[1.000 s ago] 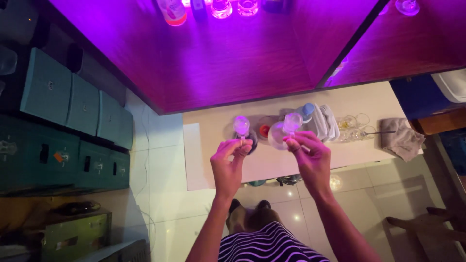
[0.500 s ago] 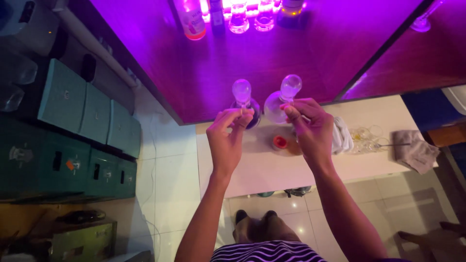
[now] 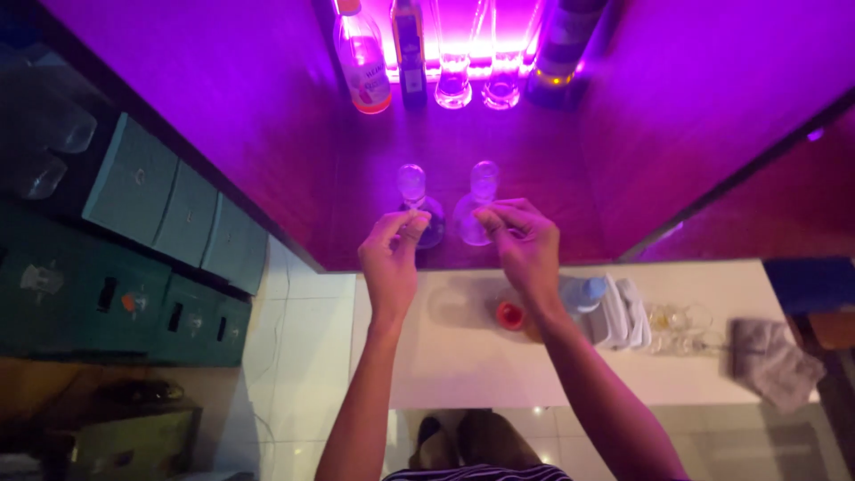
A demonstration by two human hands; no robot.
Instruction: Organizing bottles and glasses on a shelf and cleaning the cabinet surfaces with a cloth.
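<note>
My left hand (image 3: 392, 252) pinches the stem of a clear stemmed glass (image 3: 417, 198) held upside down, its base toward the back. In the same way my right hand (image 3: 524, 240) grips the stem of a second stemmed glass (image 3: 479, 200), also inverted. Both glasses are over the dark wooden counter (image 3: 267, 134), lit purple. Beyond them stand several bottles: a clear one with pink liquid (image 3: 361, 58), a dark slim one (image 3: 410, 53) and a large dark one (image 3: 559, 53), with two small glasses (image 3: 476, 85) between.
Below the counter lies a white work surface (image 3: 463, 365) with a red-capped container (image 3: 510, 315), a blue-capped bottle (image 3: 583, 291), folded white cloths (image 3: 623, 312), small glasses (image 3: 681, 325) and a grey rag (image 3: 775, 361). Teal drawer fronts (image 3: 160, 214) run along the left.
Both hands have carried the two glasses up from the white surface and out over the wooden counter, nearer the bottles. The view has tilted forward.
</note>
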